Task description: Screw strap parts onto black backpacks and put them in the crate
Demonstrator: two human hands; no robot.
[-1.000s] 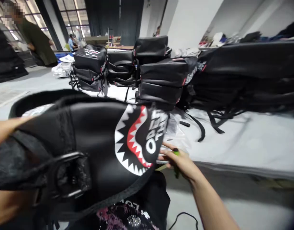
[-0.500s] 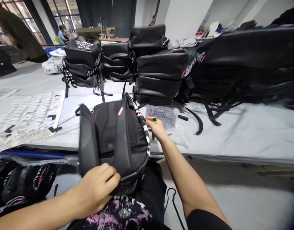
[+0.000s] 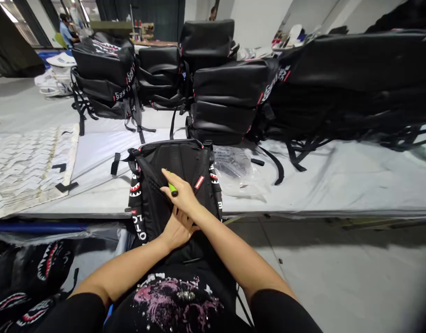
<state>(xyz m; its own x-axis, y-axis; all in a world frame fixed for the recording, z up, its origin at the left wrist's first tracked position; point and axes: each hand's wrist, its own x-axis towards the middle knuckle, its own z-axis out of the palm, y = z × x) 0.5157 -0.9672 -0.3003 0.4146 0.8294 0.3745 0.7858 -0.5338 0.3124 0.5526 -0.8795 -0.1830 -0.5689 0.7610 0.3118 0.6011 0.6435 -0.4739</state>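
Observation:
A black backpack (image 3: 167, 162) lies in front of me, its strap side facing up, across the table's front edge. White lettering and shark-mouth prints run along its sides, and a red label (image 3: 199, 182) is on one strap. My right hand (image 3: 181, 196) is over the middle of the backpack, closed around a green tool with a black end (image 3: 172, 188); its working part is hidden. Just below, partly beneath the right wrist, my left hand (image 3: 178, 231) rests on the backpack with fingers stretched out and thumb apart.
Stacked black backpacks (image 3: 223, 88) line the table behind, straps trailing. A clear plastic bag (image 3: 237, 169) and black strap pieces lie at right. A sheet with white strips (image 3: 28, 162) is at left. More shark-print bags (image 3: 49, 263) sit below left. A person (image 3: 66, 32) sits far back.
The backpack has turned and now sits straighter before me. My right hand has moved from beside it onto its middle with the green tool. My left hand has shifted up and right.

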